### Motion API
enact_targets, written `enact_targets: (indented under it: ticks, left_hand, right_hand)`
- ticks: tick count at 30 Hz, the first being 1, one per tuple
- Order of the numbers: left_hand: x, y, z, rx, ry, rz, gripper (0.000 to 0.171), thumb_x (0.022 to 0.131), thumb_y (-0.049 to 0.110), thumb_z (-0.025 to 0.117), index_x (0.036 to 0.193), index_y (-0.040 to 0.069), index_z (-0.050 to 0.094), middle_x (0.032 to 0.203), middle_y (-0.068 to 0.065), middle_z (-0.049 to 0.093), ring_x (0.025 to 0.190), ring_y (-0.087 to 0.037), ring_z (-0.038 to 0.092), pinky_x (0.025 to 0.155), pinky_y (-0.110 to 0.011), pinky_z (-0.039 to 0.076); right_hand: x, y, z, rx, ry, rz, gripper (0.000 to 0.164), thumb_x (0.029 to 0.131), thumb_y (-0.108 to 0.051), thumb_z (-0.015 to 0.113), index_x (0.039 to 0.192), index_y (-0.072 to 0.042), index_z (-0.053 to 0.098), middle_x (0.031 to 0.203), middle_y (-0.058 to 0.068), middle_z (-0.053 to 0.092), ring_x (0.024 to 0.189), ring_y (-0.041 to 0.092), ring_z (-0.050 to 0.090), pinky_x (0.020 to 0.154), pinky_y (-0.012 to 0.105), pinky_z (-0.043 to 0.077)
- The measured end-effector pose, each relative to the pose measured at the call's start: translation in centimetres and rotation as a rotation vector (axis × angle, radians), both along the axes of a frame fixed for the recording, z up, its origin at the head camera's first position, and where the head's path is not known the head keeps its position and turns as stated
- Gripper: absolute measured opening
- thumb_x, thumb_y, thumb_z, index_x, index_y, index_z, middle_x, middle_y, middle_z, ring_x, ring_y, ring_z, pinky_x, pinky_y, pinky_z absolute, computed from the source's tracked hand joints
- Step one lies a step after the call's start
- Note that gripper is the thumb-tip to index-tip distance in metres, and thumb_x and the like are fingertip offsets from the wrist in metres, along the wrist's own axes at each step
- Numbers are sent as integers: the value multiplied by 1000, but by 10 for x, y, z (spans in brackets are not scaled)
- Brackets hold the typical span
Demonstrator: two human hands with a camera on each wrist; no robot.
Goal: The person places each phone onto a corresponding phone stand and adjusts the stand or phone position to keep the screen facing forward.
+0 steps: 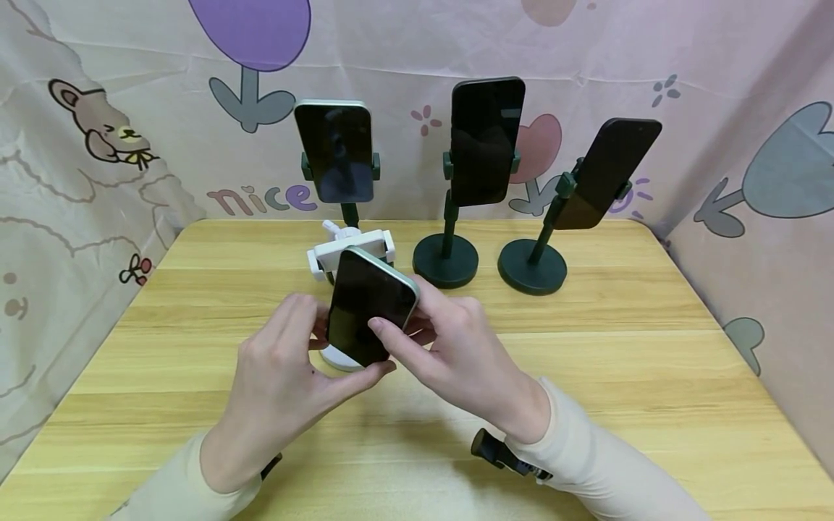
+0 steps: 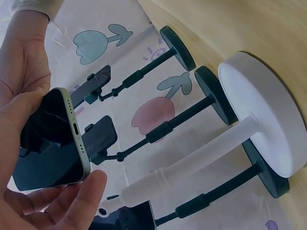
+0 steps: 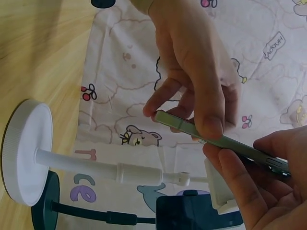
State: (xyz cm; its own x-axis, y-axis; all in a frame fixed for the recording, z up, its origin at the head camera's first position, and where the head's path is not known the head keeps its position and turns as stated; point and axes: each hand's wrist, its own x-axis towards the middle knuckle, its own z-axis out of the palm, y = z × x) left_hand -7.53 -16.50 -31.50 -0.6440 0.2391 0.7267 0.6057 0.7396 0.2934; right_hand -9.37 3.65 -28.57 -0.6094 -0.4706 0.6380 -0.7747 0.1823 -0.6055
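A smartphone point(image 1: 368, 304) with a pale green edge is tilted in front of a white phone stand point(image 1: 352, 246), apart from it in the left wrist view. My right hand point(image 1: 462, 354) grips the phone's right side, its thumb lying over the dark screen. Around the lower left part of the phone, my left hand point(image 1: 276, 376) holds on with thumb and fingers. The right wrist view shows the left thumb on the phone's narrow edge point(image 3: 184, 125) and a left fingertip at its end. The white stand's round base point(image 2: 264, 115) rests on the table, partly hidden by phone and hands in the head view.
Behind, dark green stands hold a phone at the left point(image 1: 335, 152), one in the middle point(image 1: 485, 141) and a tilted one at the right point(image 1: 609, 174). They stand near the back edge of the wooden table point(image 1: 619, 347). A patterned cloth point(image 1: 391, 43) hangs behind.
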Motion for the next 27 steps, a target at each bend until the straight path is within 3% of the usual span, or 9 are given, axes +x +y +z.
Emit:
enact_targets:
  ticks: [13, 19, 27]
  left_hand:
    - [2, -6, 8, 48, -45, -130, 48, 68, 36, 84, 99, 5, 63, 87, 3, 62, 73, -8, 63, 57, -22, 56]
    - [1, -6, 13, 91, -28, -182, 40, 67, 21, 84, 98, 5, 65, 87, 2, 65, 71, -6, 63, 56, -18, 54]
    - [-2, -8, 15, 104, -36, -212, 42, 64, 14, 87, 99, 5, 67, 83, 2, 65, 72, -7, 64, 56, -17, 54]
  right_hand:
    - [-6, 11, 7, 30, 40, -25, 30, 88, -8, 69, 114, 1, 57, 96, 4, 70, 79, 0, 65, 63, 18, 55]
    - [-9, 13, 10, 29, 56, -20, 31, 88, -6, 69, 115, 3, 59, 99, 6, 70, 81, 2, 66, 65, 19, 55]
    - [-12, 16, 12, 11, 70, -11, 32, 86, -4, 71, 115, 3, 59, 98, 5, 70, 84, 2, 66, 66, 20, 55]
